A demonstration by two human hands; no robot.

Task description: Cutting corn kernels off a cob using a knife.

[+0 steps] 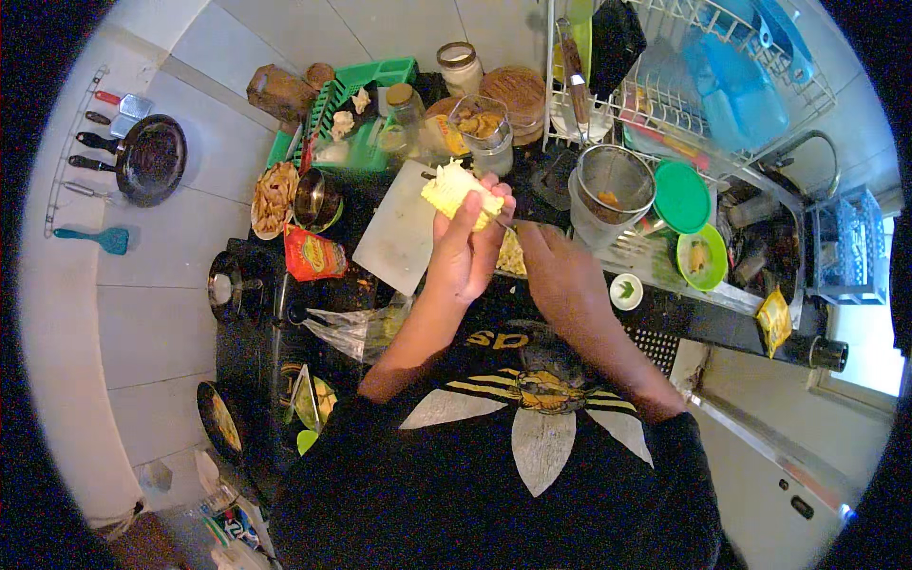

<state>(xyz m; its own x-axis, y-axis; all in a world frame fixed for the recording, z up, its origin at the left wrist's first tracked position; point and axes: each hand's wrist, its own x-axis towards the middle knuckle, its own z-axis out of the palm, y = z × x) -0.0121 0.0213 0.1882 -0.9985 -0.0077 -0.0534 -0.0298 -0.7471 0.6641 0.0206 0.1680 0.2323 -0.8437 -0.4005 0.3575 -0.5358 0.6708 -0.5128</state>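
Observation:
My left hand (467, 242) holds up a pale yellow piece of corn on the cob (456, 191), its rows of kernels partly cut away. Close on its right is my right hand (559, 267), blurred, with curled fingers around what looks like a knife (507, 226); only a thin sliver of it shows beside the cob. Below the hands, loose yellow corn kernels (510, 255) lie in a container mostly hidden by my right hand. A white cutting board (396, 231) lies on the dark counter, left of my left hand.
Behind the hands stand a glass jar (402, 107), a glass of brown pieces (481, 125) and a sieve over a container (614, 178). To the left are a red packet (313, 254) and a steel bowl (317, 198). A green bowl (701, 258) sits by the sink (798, 235).

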